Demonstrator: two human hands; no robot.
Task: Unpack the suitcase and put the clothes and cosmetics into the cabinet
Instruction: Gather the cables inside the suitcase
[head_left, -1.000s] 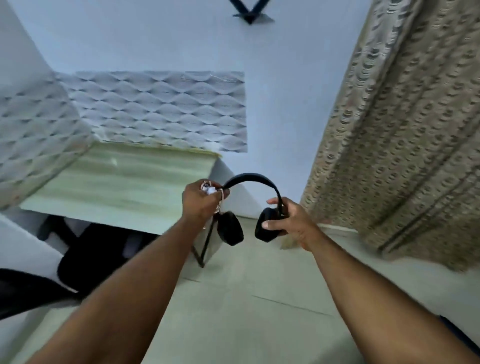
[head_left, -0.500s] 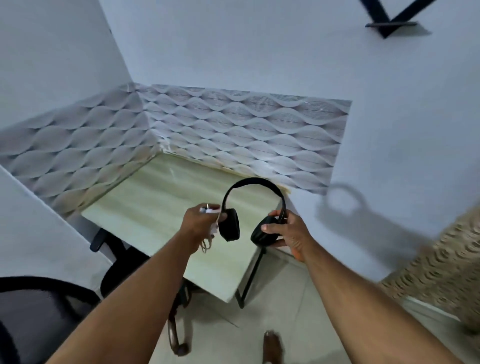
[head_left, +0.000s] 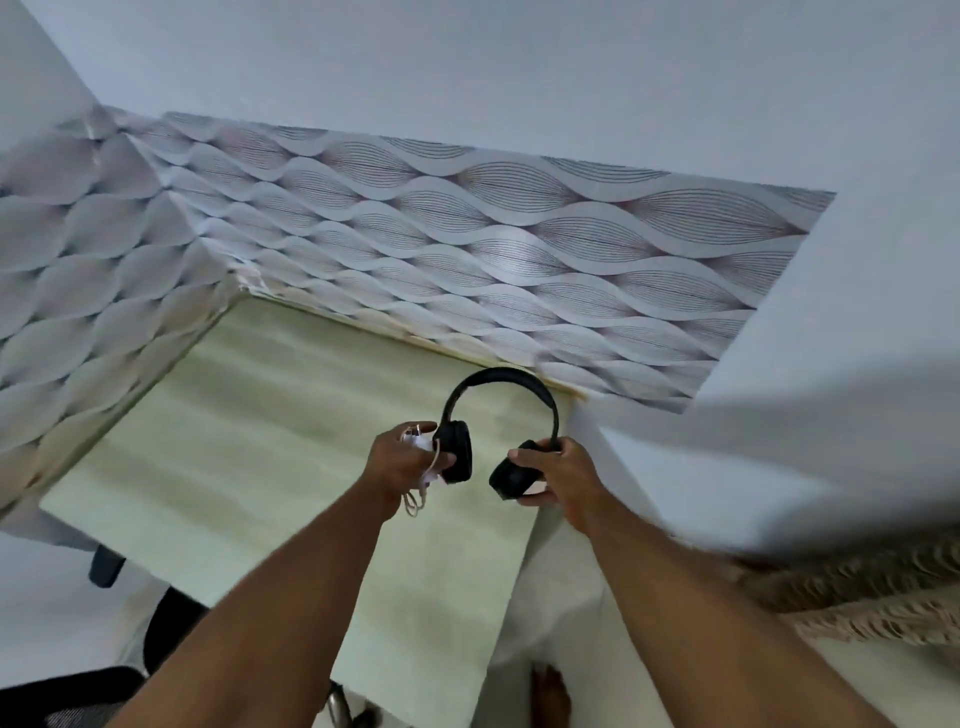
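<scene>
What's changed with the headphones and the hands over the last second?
The view swung left, so the headphones now hang over the desk, no longer beside it over the floor. Nothing was let go: the left hand still holds one ear cup along with a white cable, and the right hand still grips the other.

Soft even daylight, motion blur and wide-angle warping toward edges.
</scene>
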